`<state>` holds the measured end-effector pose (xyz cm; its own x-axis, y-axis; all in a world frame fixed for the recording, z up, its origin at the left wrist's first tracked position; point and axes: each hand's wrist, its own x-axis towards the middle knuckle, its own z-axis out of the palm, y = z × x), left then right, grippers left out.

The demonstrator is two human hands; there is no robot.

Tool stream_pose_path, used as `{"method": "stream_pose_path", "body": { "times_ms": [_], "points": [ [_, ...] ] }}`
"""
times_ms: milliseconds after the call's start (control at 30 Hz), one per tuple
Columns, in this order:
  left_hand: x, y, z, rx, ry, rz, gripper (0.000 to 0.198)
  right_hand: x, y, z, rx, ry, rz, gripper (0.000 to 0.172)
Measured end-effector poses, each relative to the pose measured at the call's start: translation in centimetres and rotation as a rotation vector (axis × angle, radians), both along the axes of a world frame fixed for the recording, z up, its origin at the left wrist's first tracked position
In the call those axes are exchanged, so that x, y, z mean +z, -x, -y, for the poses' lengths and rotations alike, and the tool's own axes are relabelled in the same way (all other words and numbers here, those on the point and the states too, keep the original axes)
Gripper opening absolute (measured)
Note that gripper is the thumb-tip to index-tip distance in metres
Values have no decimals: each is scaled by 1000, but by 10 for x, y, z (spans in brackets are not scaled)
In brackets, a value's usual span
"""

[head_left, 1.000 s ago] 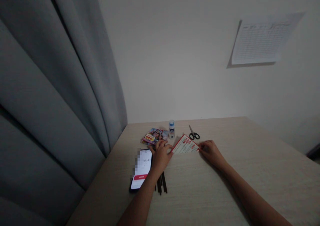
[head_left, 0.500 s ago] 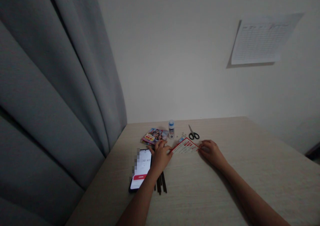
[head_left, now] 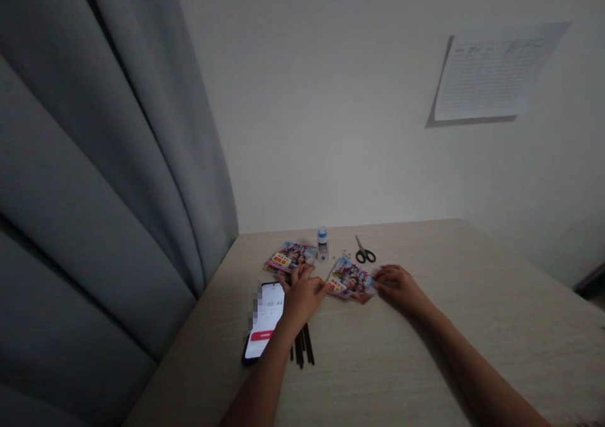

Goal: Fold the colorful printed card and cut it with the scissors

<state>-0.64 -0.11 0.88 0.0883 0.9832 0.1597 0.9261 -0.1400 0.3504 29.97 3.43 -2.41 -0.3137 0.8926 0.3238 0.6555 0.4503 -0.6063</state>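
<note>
A colourful printed flyer (head_left: 352, 279) with a yellow price patch is held between my two hands, low over the table. My left hand (head_left: 304, 295) pinches its left edge between thumb and finger. At its right corner, the fingertips of my right hand (head_left: 397, 282) are closed on the edge. A stack of similar flyers (head_left: 289, 258) lies just beyond my left hand. Beneath my left wrist are several dark brown strips (head_left: 302, 346), partly covered by the arm. The phone (head_left: 265, 326), showing a running timer, lies left of that wrist.
Behind the held flyer stand a small glue bottle (head_left: 322, 244) with a blue cap and, to its right, black-handled scissors (head_left: 365, 252). Several tiny pale pieces (head_left: 346, 254) lie between them. A grey curtain (head_left: 189, 162) borders the table's left side; a wall rises behind.
The flyer has turned over between my hands: its white, red-edged text side showed before, and its colourful picture side faces up now. Both hands have kept nearly the same place.
</note>
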Motion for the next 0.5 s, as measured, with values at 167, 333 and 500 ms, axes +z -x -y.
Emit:
{"method": "stream_pose_path", "body": {
  "times_ms": [167, 333, 500],
  "points": [
    [-2, 1, 0, -33, 16, -13, 20, -4, 2, 1, -25, -59, 43, 17],
    [0, -1, 0, -87, -11, -30, 34, -7, 7, 3, -16, -114, 86, 25],
    [4, -5, 6, -238, 30, 23, 54, -6, 13, 5, 45, -149, 111, 30]
  ]
}}
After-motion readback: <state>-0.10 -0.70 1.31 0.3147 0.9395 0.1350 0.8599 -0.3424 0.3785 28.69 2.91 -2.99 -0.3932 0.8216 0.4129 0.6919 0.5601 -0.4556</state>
